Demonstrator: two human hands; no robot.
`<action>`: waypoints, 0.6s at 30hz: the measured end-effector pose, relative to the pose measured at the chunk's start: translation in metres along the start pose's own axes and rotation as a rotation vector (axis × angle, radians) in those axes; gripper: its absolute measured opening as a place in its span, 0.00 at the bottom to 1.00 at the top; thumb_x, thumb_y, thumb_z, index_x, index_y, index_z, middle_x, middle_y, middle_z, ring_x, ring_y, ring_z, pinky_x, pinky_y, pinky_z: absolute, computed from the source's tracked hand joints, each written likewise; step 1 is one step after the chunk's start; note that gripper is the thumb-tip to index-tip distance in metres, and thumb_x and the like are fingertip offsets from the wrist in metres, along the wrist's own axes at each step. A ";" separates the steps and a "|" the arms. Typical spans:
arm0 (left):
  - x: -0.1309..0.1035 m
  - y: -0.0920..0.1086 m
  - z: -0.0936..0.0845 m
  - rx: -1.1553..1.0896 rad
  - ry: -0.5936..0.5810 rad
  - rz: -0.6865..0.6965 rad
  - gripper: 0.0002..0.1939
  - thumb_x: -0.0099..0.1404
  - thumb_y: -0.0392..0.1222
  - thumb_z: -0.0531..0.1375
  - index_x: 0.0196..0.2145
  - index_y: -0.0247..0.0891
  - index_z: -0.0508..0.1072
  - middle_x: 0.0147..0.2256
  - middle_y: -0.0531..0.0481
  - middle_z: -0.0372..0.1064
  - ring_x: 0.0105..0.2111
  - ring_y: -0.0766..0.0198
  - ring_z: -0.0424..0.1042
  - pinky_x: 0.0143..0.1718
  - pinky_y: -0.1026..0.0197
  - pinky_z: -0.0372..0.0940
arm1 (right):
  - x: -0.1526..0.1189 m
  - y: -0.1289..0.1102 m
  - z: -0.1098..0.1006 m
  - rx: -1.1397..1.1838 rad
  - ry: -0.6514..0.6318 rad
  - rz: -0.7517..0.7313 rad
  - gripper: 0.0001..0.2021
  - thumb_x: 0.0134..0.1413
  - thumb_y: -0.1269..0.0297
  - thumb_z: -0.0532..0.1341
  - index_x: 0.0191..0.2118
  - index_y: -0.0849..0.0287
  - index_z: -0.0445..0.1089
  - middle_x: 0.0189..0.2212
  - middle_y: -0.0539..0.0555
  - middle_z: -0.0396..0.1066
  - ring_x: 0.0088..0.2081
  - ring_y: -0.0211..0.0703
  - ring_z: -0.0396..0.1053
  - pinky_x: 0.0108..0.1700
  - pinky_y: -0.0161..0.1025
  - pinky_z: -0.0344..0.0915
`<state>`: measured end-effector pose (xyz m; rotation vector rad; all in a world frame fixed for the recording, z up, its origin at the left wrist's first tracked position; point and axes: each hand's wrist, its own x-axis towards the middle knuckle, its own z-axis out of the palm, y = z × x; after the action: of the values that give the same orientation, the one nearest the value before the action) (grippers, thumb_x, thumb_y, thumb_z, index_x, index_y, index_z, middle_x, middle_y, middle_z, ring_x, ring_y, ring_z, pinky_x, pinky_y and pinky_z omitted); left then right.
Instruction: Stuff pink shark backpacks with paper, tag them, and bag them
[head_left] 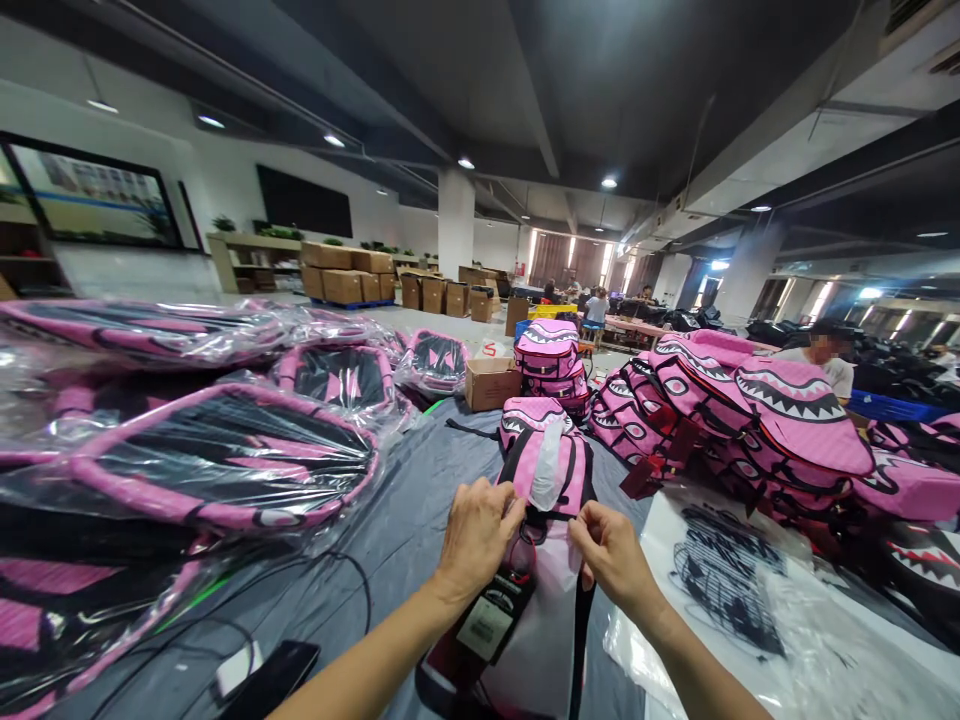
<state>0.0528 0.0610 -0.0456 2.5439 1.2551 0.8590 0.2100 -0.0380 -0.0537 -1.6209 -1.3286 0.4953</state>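
A pink backpack (574,472) with a shark-mouth print lies in front of me, its black shoulder straps facing up. A strip of white wrapping (550,462) covers part of it. My left hand (480,532) is closed, thumb and fingers pinching at a thin black strap (551,516) that crosses the bag. On the other side, my right hand (613,552) pinches the same strap's right end. Below the strap lie a white sheet (546,610) and a dark hang tag (487,622) with a pale label. The fingertips partly hide the strap ends.
Plastic-wrapped pink and black bags (232,455) are piled at left. More shark-print backpacks (795,410) are heaped at right, beside clear plastic bags (720,590). A phone (277,675), white charger (238,668) and cables lie lower left. A cardboard box (491,384) stands ahead; a person (825,360) is at right.
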 end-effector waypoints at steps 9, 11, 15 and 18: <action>-0.013 -0.021 -0.013 -0.336 -0.156 -0.018 0.19 0.60 0.60 0.59 0.32 0.41 0.76 0.27 0.52 0.72 0.31 0.57 0.70 0.34 0.58 0.58 | 0.016 -0.018 0.011 0.205 -0.196 0.031 0.14 0.54 0.54 0.59 0.25 0.54 0.57 0.11 0.40 0.57 0.13 0.35 0.63 0.13 0.28 0.48; -0.024 -0.031 -0.005 -0.388 -0.095 -0.078 0.22 0.57 0.64 0.59 0.32 0.42 0.77 0.29 0.51 0.74 0.31 0.56 0.71 0.36 0.58 0.61 | 0.019 -0.019 0.015 0.216 -0.193 0.043 0.15 0.53 0.54 0.61 0.24 0.54 0.57 0.11 0.40 0.57 0.13 0.33 0.62 0.14 0.27 0.48; -0.030 -0.034 0.011 -0.475 0.070 -0.199 0.32 0.54 0.74 0.53 0.28 0.43 0.79 0.26 0.50 0.73 0.27 0.57 0.70 0.32 0.58 0.63 | 0.024 -0.018 0.021 0.252 -0.198 0.037 0.15 0.53 0.54 0.62 0.24 0.55 0.57 0.12 0.39 0.56 0.12 0.32 0.60 0.14 0.26 0.49; -0.023 -0.023 0.012 -0.559 0.186 -0.183 0.34 0.54 0.78 0.53 0.25 0.43 0.77 0.24 0.51 0.73 0.26 0.58 0.70 0.29 0.61 0.64 | 0.026 -0.021 0.023 0.253 -0.226 0.031 0.13 0.52 0.58 0.61 0.24 0.55 0.57 0.13 0.40 0.56 0.12 0.31 0.59 0.13 0.26 0.48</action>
<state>0.0336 0.0583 -0.0746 1.9201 1.0785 1.2201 0.1897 -0.0053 -0.0406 -1.4088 -1.3450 0.8506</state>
